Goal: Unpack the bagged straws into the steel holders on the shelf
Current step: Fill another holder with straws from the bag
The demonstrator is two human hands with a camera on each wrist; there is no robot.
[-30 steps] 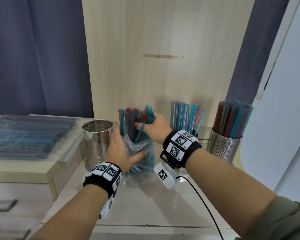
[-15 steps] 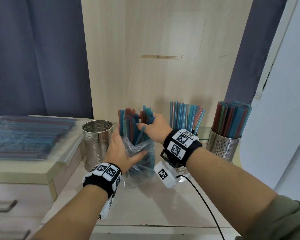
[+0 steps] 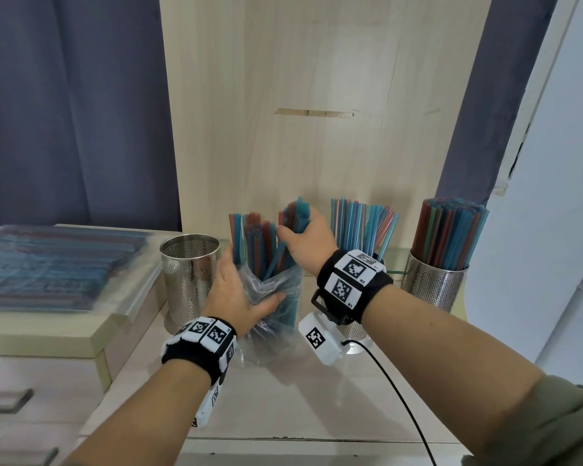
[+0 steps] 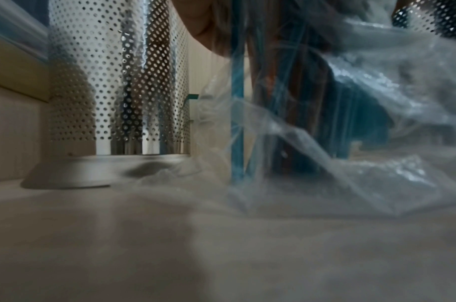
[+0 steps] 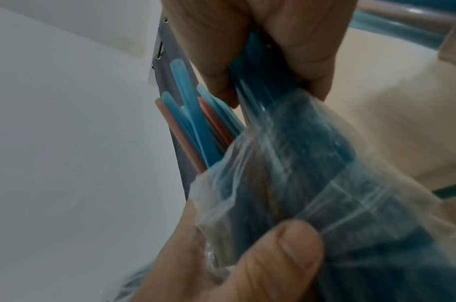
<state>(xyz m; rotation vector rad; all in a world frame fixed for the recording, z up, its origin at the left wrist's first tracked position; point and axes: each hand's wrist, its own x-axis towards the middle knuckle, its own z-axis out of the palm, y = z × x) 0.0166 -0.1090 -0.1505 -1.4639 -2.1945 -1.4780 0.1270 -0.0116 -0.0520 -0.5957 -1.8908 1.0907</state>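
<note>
A clear plastic bag [image 3: 276,307] of blue and red straws [image 3: 253,243] stands upright on the shelf [image 3: 300,398]. My left hand [image 3: 239,290] grips the bag around its middle; its thumb [image 5: 281,255] presses the plastic [image 5: 312,194]. My right hand [image 3: 303,243] grips a bunch of straws [image 3: 295,216] at the bag's top, lifted a little above the others. An empty perforated steel holder [image 3: 189,277] stands just left of the bag, close in the left wrist view as holder [image 4: 118,81] beside the bag [image 4: 351,132].
Two steel holders with straws stand to the right: one [image 3: 364,230] behind my right wrist, another [image 3: 435,284] at the far right. A flat pack of bagged straws [image 3: 58,264] lies on the raised cabinet top at left. A black cable [image 3: 394,398] trails from my right wrist.
My right hand has drawn its bunch of straws upward out of the bag. My left hand keeps its hold on the bag in the same place.
</note>
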